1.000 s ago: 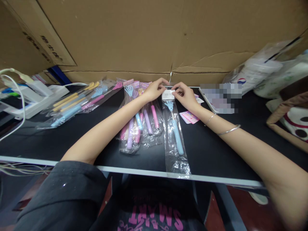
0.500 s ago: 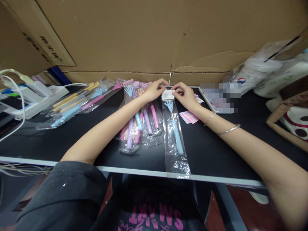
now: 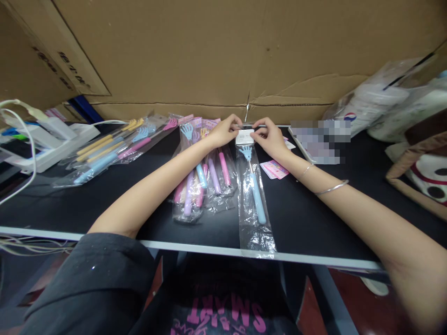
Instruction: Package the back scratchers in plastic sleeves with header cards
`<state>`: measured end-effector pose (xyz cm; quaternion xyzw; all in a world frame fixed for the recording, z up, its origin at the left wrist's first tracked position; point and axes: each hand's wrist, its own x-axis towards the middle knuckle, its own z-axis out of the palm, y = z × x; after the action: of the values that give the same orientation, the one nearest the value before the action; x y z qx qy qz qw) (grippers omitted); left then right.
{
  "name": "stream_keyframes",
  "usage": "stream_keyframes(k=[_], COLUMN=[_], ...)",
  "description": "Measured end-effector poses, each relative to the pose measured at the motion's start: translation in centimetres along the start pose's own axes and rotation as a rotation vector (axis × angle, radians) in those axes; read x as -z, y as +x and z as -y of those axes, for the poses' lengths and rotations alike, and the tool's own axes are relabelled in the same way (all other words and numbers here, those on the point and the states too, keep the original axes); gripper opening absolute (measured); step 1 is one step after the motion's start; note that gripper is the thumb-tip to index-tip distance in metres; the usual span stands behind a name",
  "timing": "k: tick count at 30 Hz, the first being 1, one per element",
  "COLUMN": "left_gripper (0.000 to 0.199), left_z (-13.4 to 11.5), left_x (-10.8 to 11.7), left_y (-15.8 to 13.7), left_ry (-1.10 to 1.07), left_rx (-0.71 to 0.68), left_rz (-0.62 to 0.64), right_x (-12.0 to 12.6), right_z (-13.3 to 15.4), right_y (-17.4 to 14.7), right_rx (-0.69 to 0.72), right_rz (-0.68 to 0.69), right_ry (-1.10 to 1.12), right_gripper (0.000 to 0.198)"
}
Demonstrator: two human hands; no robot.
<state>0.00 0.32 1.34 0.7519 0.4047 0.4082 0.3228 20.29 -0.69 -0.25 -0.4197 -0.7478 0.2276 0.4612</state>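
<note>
- Touching white card (image 3: pixel 245 136) from both sides, toward back of desk (image 3: pixel 310 228).
- Curling left hand (image 3: pixel 225 132) at card's left edge, leaving only a slight gap between thumb and index tips.
- Resting right thumb at card's right edge; arching index of right hand (image 3: pixel 272 138) above it, part open, other fingers bending in.
- Not being able to tell firm grip from light contact for left or right, nor card from bag lip under fingertips.
- Seeing card sitting at top end of clear bag (image 3: pixel 256 244), just above blue scratcher (image 3: pixel 257 197); not being able to tell inside bag from on top.
- Seeing scratcher lying flat in bag, claw toward card, handle toward front; bag's lower end reaching desk's front edge.
- Seeing bagged pile (image 3: pixel 188 195) lying beside bag, partly under left forearm: purple, pink, blue handles.
- Seeing pink cards (image 3: pixel 275 170) lying just right of bag, near right wrist.
- Seeing second pile (image 3: pixel 115 150) lying farther left, yellow, blue and pink, near power strip (image 3: pixel 47 153).
- Wearing bracelet (image 3: pixel 331 187) on right forearm.
- Seeing cup (image 3: pixel 379 100) leaning in plastic at far right, cardboard (image 3: pixel 174 56) standing behind desk.
</note>
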Motion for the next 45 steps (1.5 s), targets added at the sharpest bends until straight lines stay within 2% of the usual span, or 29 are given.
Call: stream_keyframes(k=[6,16,23,28,34,42,45], left_gripper=[0.037,0.039,0.048,0.039,0.028,0.038,0.042], left_z=[0.41,0.16,0.54,0.44,0.09,0.64,0.86], left_x=[0.0,-0.14,-0.07,0.02,-0.01,0.11,0.21], left_y=[0.12,0.09,0.38,0.35,0.19,0.13,0.05], left_ry=[-0.047,-0.035,-0.059,0.009,0.071,0.084,0.075], left_rx=[0.005,0.008,-0.015,-0.035,-0.014,-0.066,-0.08], left_rz=[-0.003,0.026,0.023,0.009,0.012,0.029,0.046], right_x=[0.07,0.09,0.09,0.13,0.03,-0.14,-0.2], right_z=[-0.43,0.5,0.49,0.44,0.21,-0.01,0.1], right_y=[0.1,-0.03,-0.04,-0.06,0.03,0.04,-0.01], right_rx=[-0.001,0.029,0.042,0.045,0.04,0.036,0.038], right_rz=[-0.003,0.037,0.051,0.06,0.058,0.059,0.067], right_ry=[0.003,-0.019,-0.014,-0.001,0.032,0.043,0.037], right_gripper=[0.04,0.011,0.009,0.005,0.013,0.009,0.015])
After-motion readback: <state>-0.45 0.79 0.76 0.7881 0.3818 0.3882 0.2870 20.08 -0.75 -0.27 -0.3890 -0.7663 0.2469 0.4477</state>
